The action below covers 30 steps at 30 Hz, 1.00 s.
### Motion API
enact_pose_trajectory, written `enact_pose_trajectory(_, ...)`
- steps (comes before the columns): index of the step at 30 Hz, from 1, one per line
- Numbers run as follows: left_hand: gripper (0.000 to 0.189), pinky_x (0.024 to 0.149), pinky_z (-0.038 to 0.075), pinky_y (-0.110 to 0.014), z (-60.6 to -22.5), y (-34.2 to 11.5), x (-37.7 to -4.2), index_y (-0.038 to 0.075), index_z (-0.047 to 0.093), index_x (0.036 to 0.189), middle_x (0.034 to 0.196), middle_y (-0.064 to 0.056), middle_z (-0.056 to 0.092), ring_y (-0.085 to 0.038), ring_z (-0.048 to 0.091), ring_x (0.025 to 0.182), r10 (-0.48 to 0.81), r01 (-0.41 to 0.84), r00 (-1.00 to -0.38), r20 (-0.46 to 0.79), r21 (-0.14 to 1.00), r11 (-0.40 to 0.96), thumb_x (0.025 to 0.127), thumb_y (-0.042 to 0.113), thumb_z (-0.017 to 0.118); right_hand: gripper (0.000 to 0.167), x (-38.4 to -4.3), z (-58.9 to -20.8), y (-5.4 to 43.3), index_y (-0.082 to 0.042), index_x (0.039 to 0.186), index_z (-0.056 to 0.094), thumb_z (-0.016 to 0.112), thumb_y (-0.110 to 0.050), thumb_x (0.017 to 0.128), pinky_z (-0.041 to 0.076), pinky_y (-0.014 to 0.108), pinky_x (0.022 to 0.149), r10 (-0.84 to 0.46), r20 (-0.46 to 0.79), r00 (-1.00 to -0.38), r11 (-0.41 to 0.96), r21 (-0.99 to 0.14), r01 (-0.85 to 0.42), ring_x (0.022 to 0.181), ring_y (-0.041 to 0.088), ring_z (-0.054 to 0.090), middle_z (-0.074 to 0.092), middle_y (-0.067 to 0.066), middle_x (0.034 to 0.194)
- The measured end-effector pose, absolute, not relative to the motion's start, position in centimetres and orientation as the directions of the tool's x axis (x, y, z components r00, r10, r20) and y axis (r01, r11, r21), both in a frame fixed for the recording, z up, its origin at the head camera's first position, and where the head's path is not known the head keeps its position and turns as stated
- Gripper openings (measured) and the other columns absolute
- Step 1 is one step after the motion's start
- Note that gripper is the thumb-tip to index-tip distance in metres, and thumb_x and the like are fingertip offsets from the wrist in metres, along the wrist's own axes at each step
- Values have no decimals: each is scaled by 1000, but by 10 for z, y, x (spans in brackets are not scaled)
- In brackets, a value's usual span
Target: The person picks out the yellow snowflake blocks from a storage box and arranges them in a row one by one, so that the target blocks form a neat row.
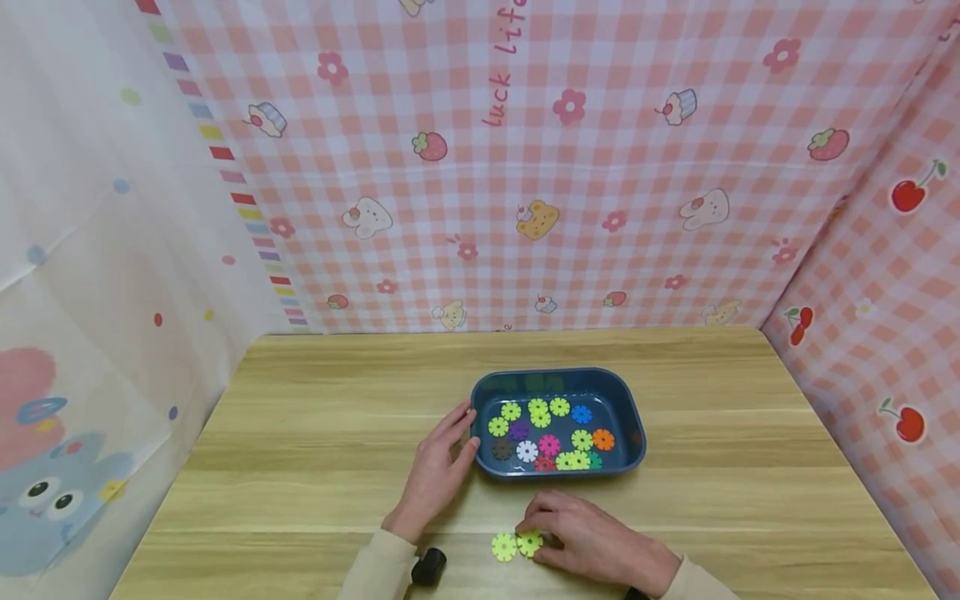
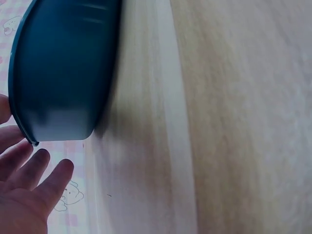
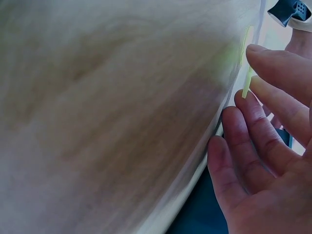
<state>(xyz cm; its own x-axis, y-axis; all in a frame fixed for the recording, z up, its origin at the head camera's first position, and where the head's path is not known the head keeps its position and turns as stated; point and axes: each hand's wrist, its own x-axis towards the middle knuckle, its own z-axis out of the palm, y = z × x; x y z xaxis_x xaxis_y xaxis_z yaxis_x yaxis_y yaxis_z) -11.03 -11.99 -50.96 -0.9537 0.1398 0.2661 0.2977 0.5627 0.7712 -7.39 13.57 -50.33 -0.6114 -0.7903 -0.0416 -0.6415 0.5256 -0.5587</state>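
My left hand rests at the left end of a dark blue plastic basin. In the left wrist view, its fingertips touch the basin's rim, and the other fingers spread loosely beside it. Below the basin, my right hand pinches a yellow-green snowflake disc between thumb and fingers. That disc shows edge-on in the right wrist view. A second yellow-green snowflake disc lies flat on the table, immediately left of the pinched one.
Several notched discs lie inside the basin, among them a blue disc, an orange disc and a white disc. The wooden table meets a pink checked cloth at its back edge. Cloths also hang at both sides.
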Motion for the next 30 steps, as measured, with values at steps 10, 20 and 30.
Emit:
enact_pose_trajectory(10, 44, 120, 35, -56, -509, -120, -110, -2, 58, 144, 158, -11, 48, -32, 44, 145, 132, 276, -961, 244, 786, 553, 103, 13, 64, 26, -74, -504, 137, -22, 120, 76, 78, -25, 95, 55, 25, 92, -787, -60, -614, 536, -558, -633, 100, -2, 53, 61, -16, 116)
enact_pose_trajectory(20, 44, 112, 47, -47, -511, -122, -113, -2, 59, 143, 156, -12, 50, -32, 54, 138, 119, 268, -963, 240, 844, 465, 101, 8, 65, 26, -75, -504, 137, -22, 120, 76, 77, -26, 95, 55, 27, 95, -794, -46, -606, 532, -534, -657, 103, 0, 55, 62, -15, 116)
enact_pose_trajectory(30, 50, 105, 55, -39, -512, -126, -110, -6, 54, 146, 160, -9, 45, -31, 61, 126, 157, 229, -969, 188, 923, 308, 97, -3, 62, 26, -73, -504, 137, -22, 120, 76, 78, -25, 94, 55, 27, 93, -799, -29, -601, 525, -521, -673, 102, 0, 55, 63, -15, 116)
